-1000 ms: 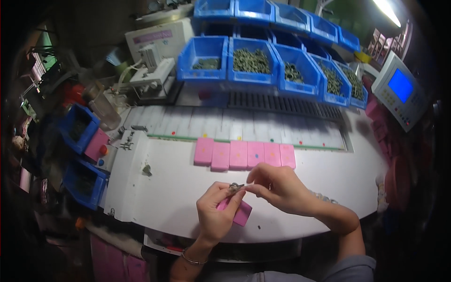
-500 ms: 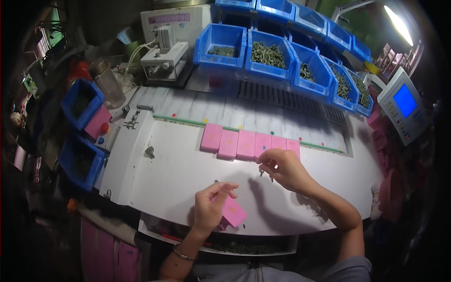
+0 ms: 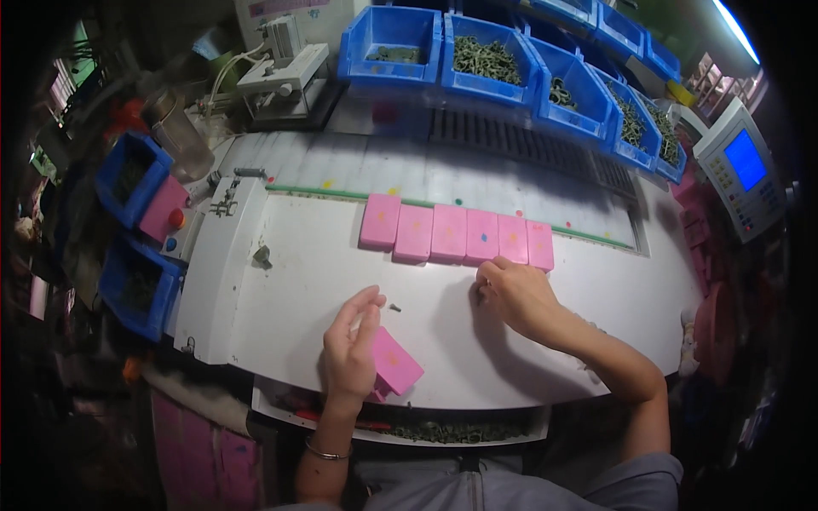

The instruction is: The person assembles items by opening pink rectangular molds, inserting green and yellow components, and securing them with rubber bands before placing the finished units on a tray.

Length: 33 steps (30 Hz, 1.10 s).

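Observation:
My left hand is open beside a loose pink block, its fingers stretched out and thumb apart. The block lies tilted near the table's front edge, its left side partly behind the hand. A small dark greenish piece lies on the white table just past the left fingertips. My right hand is closed in a downward pinch, close in front of a row of pink blocks. Its fingertips are in shadow, and what they hold cannot be made out.
Blue bins of greenish pieces overhang the table's back. Two more blue bins stand at the left. A white rail bounds the left side. A control panel stands at the right. An open drawer of small pieces sits below the front edge.
The view has tilted, so the table sits higher. My left hand has shifted left off the loose block and straightened its fingers. My right hand has drawn slightly back from the row, its fingertips lower.

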Available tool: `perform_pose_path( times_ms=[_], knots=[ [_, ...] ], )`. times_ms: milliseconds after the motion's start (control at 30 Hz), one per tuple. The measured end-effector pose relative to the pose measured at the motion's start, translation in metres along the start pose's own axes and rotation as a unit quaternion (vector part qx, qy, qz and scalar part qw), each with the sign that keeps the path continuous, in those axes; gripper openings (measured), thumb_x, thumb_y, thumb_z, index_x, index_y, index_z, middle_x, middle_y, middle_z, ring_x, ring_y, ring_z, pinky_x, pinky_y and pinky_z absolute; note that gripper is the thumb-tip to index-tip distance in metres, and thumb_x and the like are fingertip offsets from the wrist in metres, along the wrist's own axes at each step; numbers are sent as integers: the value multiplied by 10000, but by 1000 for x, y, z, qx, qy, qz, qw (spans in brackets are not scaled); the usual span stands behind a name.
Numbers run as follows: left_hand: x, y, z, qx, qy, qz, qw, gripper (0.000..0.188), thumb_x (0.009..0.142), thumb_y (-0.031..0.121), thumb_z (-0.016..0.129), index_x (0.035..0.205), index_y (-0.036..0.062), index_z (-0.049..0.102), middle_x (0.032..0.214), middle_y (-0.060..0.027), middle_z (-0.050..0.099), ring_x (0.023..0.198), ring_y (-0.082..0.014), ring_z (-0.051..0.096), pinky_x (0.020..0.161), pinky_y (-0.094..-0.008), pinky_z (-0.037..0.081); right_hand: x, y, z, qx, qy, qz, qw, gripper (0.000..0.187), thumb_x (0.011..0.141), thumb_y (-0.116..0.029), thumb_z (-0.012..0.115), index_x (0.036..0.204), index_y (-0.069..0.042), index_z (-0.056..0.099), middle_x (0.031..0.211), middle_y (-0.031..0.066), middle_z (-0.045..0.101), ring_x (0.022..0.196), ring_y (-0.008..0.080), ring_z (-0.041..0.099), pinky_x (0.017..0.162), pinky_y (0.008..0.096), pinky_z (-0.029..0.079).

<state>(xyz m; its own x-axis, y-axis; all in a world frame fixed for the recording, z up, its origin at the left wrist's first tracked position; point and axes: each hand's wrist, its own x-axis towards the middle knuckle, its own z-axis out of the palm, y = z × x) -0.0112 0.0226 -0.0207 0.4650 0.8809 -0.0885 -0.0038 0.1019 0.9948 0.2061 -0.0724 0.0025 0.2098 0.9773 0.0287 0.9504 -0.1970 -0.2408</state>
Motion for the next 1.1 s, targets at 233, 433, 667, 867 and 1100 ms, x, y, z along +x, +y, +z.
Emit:
perform_pose_path(
  times_ms=[233,433,667,867,1100],
  knots=[
    [1,5,2,31,-96,-80,992,334,911,161,496,1148,-68,552,1009,-120,647,865,-119,573,775,-233,450,25,8,-32,158,-55,13,986,62,742,-72,596,766,-15,594,739,168,621,732,347,602,654,416,471],
    [-8,-4,24,-32,-110,-33,993,318,930,154,456,1114,-82,564,966,-126,644,828,-116,565,735,-231,452,121,31,-138,151,331,-51,930,136,751,-52,604,860,18,645,789,179,657,692,283,652,660,354,512],
    [-5,-8,34,-339,-51,-193,919,577,964,486,282,998,-19,560,742,-96,569,660,-216,563,621,-356,494,44,13,-74,262,216,-248,907,276,751,-11,647,1024,-53,641,994,114,651,838,255,644,706,342,527],
    [-14,20,74,-265,-263,-242,895,801,903,645,122,1327,15,375,815,-114,579,595,-197,563,546,-316,505,-57,-28,-37,227,180,-160,943,135,831,-130,616,921,-32,593,929,119,589,812,243,559,714,348,458],
    [-45,56,106,-211,-445,-84,866,868,852,671,250,1446,130,-78,732,-133,530,522,-139,488,501,-245,452,-70,-7,-48,776,-54,125,616,376,973,-263,375,933,49,580,919,80,579,878,164,501,881,313,379]
  ],
)
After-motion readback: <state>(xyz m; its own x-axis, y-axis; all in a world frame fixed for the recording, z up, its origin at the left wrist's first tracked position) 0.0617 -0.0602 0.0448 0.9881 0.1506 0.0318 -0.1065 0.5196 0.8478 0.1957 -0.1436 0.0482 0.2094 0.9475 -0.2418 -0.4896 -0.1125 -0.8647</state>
